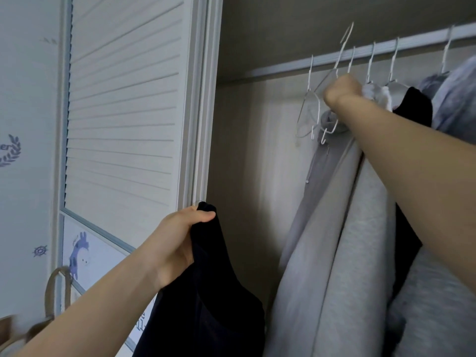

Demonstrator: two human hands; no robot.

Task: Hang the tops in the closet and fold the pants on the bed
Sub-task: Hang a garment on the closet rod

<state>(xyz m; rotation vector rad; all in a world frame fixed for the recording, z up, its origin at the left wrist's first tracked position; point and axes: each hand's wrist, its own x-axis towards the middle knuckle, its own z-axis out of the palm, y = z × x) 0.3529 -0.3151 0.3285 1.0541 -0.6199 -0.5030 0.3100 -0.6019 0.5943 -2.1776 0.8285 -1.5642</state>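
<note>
a dark navy sleeveless fabric top (206, 292) is held up at the open closet, its long axis running vertically, with one shoulder strap uppermost and the body hanging straight down out of the frame's lower edge. the strap is pinched at its tip between the thumb and curled fingers of the left hand (177, 243), so the garment hangs below and to the right of the grip, just beside the white louvred closet door (123, 104). the cloth is seen as near black, soft and unpatterned, with a scooped opening. the right hand (341, 90) is raised to the pale metal closet rail (373, 51), its fingers closed in a fist around a thin white wire hanger (342, 47) whose hook is tilted above the rail. grey hooded sweatshirts (334, 228) are hung beneath the forearm.
</note>
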